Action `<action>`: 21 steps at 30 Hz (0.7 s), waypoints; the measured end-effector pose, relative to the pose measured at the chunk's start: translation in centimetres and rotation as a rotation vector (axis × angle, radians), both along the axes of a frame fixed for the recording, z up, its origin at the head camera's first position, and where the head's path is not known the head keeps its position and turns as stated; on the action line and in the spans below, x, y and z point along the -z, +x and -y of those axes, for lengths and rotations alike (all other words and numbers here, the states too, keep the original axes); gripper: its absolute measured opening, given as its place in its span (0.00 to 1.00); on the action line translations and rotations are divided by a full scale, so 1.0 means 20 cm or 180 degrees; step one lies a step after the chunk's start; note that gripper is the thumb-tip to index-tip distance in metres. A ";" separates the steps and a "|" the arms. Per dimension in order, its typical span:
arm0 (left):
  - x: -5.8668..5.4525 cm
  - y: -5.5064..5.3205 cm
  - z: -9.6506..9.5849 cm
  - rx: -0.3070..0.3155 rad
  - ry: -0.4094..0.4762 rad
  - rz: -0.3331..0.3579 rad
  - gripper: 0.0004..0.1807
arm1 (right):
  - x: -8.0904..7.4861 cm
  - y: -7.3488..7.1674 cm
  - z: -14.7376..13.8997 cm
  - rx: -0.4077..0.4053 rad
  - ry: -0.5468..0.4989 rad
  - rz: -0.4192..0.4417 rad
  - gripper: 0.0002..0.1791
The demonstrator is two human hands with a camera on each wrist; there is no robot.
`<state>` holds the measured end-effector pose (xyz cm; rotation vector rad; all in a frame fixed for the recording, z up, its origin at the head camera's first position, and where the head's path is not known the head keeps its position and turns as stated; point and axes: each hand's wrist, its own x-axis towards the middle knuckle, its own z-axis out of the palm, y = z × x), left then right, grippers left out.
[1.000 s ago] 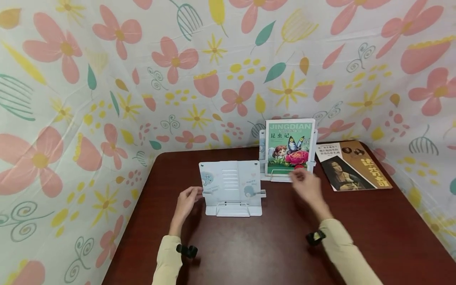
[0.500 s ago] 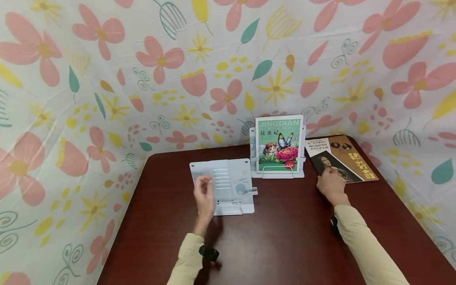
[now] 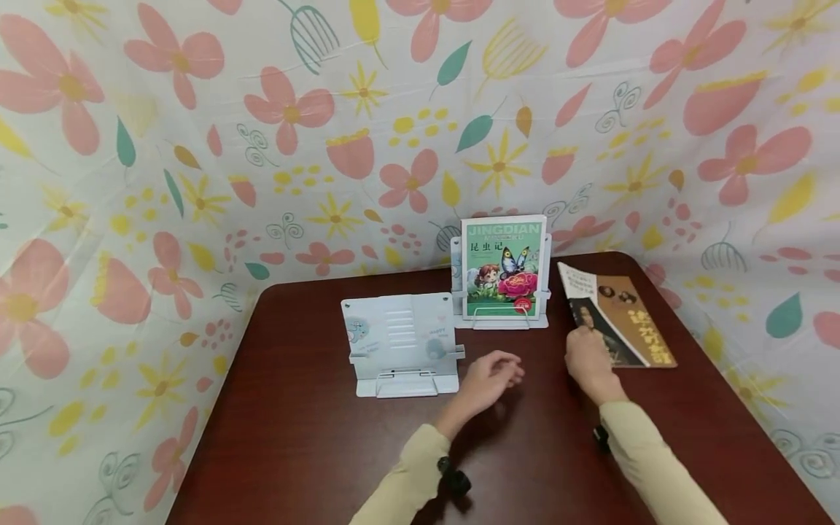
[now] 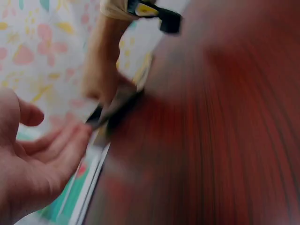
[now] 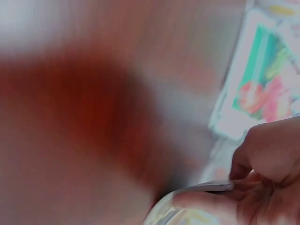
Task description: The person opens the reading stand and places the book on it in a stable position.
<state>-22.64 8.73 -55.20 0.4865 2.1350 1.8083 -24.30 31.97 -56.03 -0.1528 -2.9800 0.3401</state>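
Note:
My right hand (image 3: 593, 364) grips the near left edge of a paperback (image 3: 635, 310) with a brown and white cover and a portrait painting on it. In the right wrist view, the right hand (image 5: 269, 173) pinches the book's edge between thumb and fingers, and the cover bends. My left hand (image 3: 488, 380) reaches across in front of the bookstands with loosely bent fingers, holding nothing. An unoccupied white metal bookstand (image 3: 402, 328) stands just left of it. Behind, a green insect book (image 3: 502, 266) leans upright on a second white bookstand (image 3: 456, 292).
The dark red-brown table (image 3: 315, 452) bears all these things. A white curtain (image 3: 367, 73) with flowers and leaves closes off the back and both sides. Each wrist carries a small black camera (image 3: 454, 477).
My left hand left the unoccupied bookstand's left side and moved right past it. My right hand moved from the green book to the brown paperback, now gripped and shifted slightly.

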 end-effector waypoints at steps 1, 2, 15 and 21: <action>-0.01 0.00 -0.07 0.0029 -0.0099 0.0131 0.14 | -0.01 0.06 0.04 0.0053 -0.0060 -0.0035 0.15; -0.01 -0.01 -0.14 0.0035 -0.0181 0.0225 0.17 | -0.02 0.11 0.09 0.0060 -0.0065 -0.0097 0.16; 0.03 -0.04 -0.45 -0.0241 -0.0876 0.0172 0.09 | -0.15 0.54 0.33 -0.0233 -0.0241 -0.0341 0.14; 0.03 -0.05 -0.31 0.0095 -0.0029 0.0408 0.16 | -0.17 0.52 -0.01 0.0364 -0.1007 0.0154 0.30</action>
